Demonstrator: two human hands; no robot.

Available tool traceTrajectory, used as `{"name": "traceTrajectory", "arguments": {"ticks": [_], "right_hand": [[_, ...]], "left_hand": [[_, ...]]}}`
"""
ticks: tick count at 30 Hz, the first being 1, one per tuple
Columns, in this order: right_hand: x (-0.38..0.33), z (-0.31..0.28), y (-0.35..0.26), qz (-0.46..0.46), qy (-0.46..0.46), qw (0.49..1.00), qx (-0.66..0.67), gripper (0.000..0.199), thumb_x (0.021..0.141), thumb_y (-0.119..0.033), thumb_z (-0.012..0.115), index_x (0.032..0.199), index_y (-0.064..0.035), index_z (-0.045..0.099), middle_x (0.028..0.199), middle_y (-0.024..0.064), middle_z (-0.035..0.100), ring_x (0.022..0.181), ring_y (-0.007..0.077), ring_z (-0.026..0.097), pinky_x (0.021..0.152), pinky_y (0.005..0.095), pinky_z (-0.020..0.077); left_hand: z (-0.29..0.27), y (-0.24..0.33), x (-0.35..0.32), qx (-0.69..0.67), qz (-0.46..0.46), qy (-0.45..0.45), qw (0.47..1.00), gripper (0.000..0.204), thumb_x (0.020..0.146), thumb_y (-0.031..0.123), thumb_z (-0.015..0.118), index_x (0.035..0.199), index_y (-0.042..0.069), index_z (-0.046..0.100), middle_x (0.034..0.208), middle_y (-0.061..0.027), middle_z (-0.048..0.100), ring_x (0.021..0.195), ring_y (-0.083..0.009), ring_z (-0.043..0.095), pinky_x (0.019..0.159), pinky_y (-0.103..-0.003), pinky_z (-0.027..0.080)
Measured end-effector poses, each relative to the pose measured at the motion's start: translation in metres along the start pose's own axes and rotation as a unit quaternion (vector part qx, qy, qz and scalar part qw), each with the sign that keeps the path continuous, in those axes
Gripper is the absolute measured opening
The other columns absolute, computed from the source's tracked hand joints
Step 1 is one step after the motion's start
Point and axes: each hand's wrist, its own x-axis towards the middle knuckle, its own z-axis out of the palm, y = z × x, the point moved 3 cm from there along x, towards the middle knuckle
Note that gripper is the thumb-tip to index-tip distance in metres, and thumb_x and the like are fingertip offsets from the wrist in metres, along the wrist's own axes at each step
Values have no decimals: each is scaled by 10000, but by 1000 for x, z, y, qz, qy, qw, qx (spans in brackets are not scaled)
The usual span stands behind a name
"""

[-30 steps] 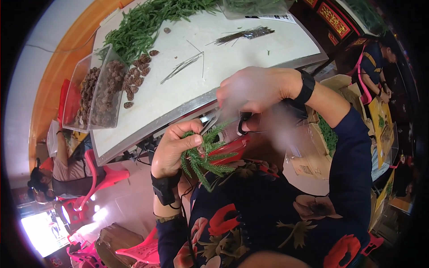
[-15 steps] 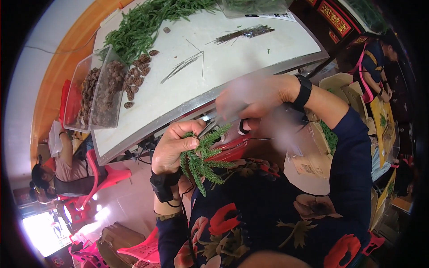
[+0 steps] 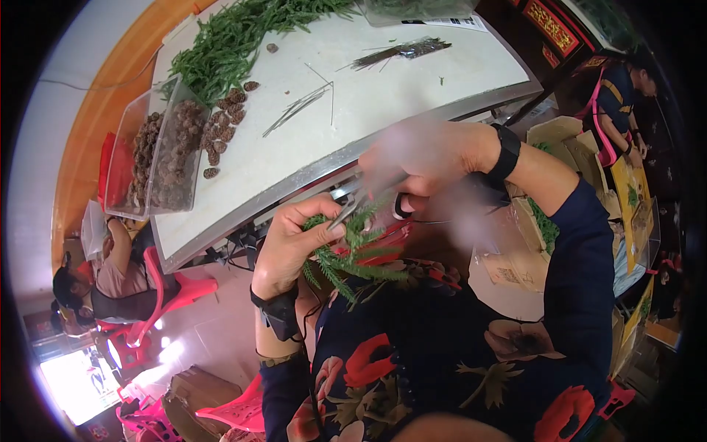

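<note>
Over my lap, in front of the table edge, my left hand (image 3: pixel 291 239) pinches an artificial green pine sprig (image 3: pixel 342 258) between thumb and fingers. Its needled tips fan out downward and to the right. My right hand (image 3: pixel 420 166) is closed round pliers (image 3: pixel 347 211), whose silver jaws meet the sprig's top beside my left thumb. A pale smear in the picture covers part of my right hand and most of the handles. What the jaws bite on is too small to make out.
The white table (image 3: pixel 243 180) bears a green sprig heap (image 3: pixel 221 55), loose pine cones (image 3: pixel 219 132), thin wires (image 3: pixel 298 110) and a wire bundle (image 3: pixel 405 51). A clear bin (image 3: pixel 166 155) of cones stands left. Cardboard boxes (image 3: pixel 515 250) lie right; people sit at both sides.
The sprig has swung, its tips now reaching further right. My left hand has turned and shifted slightly right, with its thumb closer to the plier jaws. My right hand has barely moved.
</note>
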Motion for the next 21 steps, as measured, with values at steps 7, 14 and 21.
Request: {"name": "traceTrajectory", "arguments": {"ticks": [7,14,21], "right_hand": [[-10,3,0,11,133,986,-102,193,657,-181,674,831,-100,654,759,68,582,763,277,585,622,400,469],[-9,-3,-19,165,43,978,-116,163,625,-231,683,662,-82,627,797,85,588,830,256,602,629,372,487],[-15,-3,8,4,126,964,-235,207,664,-211,669,802,-59,639,954,96,593,896,280,590,724,373,502]], "left_hand": [[-7,-8,4,10,-12,79,997,71,866,62,645,856,-8,640,746,-20,619,642,-74,571,621,-215,468],[-2,-12,12,17,75,250,965,39,852,35,648,855,-3,654,715,-45,620,601,-101,573,625,-228,489],[-5,-14,8,-103,55,183,976,45,844,45,657,855,2,656,811,-43,631,674,-112,580,636,-263,512]]}}
